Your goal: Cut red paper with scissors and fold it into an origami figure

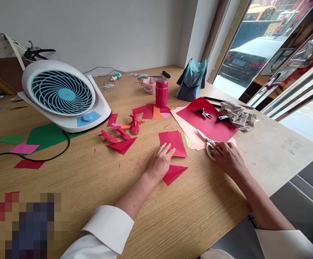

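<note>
Rectangular red paper is held down on the table by the flat, open left hand, presumably for steadiness; scissors are touched by the right hand, its grip unclear.

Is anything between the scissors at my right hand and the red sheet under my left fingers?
Nothing upright: only peach sheets and a yellow-green strip lie flat between the scissors and that red sheet.

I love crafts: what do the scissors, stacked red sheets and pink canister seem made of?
Scissors: metal blades, from their silvery gleam; smooth pale handles, perhaps plastic.
Stacked red sheets: probably matte paper, thin with crisp edges.
Pink canister: glossy, with highlights; coated metal or plastic, unclear.
</note>
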Tool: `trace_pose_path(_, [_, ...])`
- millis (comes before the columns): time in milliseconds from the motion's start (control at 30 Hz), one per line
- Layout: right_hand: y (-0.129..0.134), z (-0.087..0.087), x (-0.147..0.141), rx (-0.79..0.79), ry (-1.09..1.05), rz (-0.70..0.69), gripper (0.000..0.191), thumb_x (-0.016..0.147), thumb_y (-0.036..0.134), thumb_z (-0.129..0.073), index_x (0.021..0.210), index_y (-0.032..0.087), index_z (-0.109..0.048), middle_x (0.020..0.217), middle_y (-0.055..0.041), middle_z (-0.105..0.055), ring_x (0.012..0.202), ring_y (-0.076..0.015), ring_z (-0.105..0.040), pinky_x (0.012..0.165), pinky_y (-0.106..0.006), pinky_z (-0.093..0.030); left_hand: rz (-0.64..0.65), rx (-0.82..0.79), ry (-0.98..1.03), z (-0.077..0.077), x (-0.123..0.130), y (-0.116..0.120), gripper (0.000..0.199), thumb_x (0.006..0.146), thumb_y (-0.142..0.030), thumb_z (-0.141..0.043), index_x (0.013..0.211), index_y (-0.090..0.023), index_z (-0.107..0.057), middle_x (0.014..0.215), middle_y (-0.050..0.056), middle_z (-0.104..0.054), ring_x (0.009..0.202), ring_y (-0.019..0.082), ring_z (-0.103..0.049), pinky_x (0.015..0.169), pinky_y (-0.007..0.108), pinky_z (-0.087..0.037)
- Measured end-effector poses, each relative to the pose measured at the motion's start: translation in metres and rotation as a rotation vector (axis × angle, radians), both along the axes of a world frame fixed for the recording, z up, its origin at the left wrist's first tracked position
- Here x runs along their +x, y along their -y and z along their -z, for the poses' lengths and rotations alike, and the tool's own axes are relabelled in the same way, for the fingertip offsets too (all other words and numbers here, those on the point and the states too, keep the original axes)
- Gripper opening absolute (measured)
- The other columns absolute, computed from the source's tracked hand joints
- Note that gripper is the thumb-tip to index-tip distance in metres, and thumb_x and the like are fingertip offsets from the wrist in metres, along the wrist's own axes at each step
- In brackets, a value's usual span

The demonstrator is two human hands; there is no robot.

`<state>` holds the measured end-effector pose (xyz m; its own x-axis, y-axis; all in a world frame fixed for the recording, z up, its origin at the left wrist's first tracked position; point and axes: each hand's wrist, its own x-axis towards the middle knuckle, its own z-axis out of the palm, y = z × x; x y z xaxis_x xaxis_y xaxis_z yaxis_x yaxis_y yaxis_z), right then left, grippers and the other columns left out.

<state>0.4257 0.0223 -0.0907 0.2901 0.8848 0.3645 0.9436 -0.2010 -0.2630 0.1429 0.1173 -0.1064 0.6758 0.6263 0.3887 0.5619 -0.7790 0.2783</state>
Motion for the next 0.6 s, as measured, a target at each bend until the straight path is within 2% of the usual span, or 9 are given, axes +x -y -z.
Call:
trace_pose_path(100, [-0.001, 0.003, 0.004, 0.001, -0.043, 0.036, 0.028, 0.086, 0.041, -0.055, 0.101, 0.018, -0.062, 0.091, -0.0114, -0.064, 0.083, -0.0268, -0.059, 0.071, -0.038, -0.046, 0.000, 0.015, -0.014, -0.001, 0.000, 0.000, 0.037, 0.094, -0.010, -0.041, 0.124, -0.016, -0.062, 0.133, 0.016, -0.059, 0.128, 0.027, -0.051, 0.105, 0.045, -0.045])
trace_pose_path(167, [-0.005, -0.001, -0.001, 0.029, -0.080, 0.009, 0.027, 0.086, 0.042, -0.056, 0.098, 0.019, -0.062, 0.091, -0.0110, -0.065, 0.081, -0.0259, -0.059, 0.069, -0.037, -0.046, -0.009, 0.026, -0.023, -0.002, 0.000, 0.000, 0.037, 0.093, -0.010, -0.042, 0.123, -0.017, -0.063, 0.133, 0.014, -0.060, 0.127, 0.026, -0.053, 0.105, 0.046, -0.044])
trace_pose_path(267, [-0.020, -0.009, -0.017, 0.066, -0.120, -0.155, 0.023, 0.088, 0.037, -0.055, 0.100, 0.019, -0.062, 0.098, -0.0118, -0.064, 0.081, -0.0243, -0.061, 0.069, -0.036, -0.047, -0.001, 0.036, -0.044, -0.002, 0.000, 0.000, 0.038, 0.092, -0.009, -0.043, 0.123, -0.018, -0.062, 0.134, 0.014, -0.059, 0.126, 0.027, -0.053, 0.105, 0.046, -0.043])
trace_pose_path(400, [-0.049, -0.013, -0.039, -0.005, -0.095, -0.416, 0.016, 0.089, 0.029, -0.055, 0.100, 0.021, -0.063, 0.098, -0.0105, -0.063, 0.086, -0.0247, -0.061, 0.075, -0.037, -0.049, 0.006, 0.025, -0.047, -0.004, 0.000, 0.001, 0.037, 0.089, -0.009, -0.046, 0.123, -0.016, -0.060, 0.133, 0.014, -0.058, 0.126, 0.027, -0.052, 0.107, 0.045, -0.041])
trace_pose_path(500, [-0.064, -0.013, -0.049, -0.030, -0.091, -0.473, 0.016, 0.087, 0.022, -0.054, 0.100, 0.021, -0.064, 0.100, -0.0099, -0.063, 0.088, -0.0242, -0.061, 0.077, -0.038, -0.050, -0.015, -0.011, -0.014, -0.006, 0.000, 0.002, 0.037, 0.086, -0.009, -0.048, 0.122, -0.015, -0.056, 0.130, 0.016, -0.057, 0.122, 0.026, -0.054, 0.105, 0.044, -0.043])
trace_pose_path(600, [-0.061, -0.016, -0.058, 0.037, -0.067, -0.455, 0.018, 0.089, 0.021, -0.052, 0.102, 0.021, -0.064, 0.102, -0.0108, -0.063, 0.093, -0.0259, -0.060, 0.081, -0.040, -0.049, -0.024, -0.025, 0.013, -0.009, -0.001, 0.003, 0.040, 0.083, -0.008, -0.048, 0.122, -0.017, -0.052, 0.128, 0.015, -0.054, 0.118, 0.026, -0.053, 0.102, 0.044, -0.043])
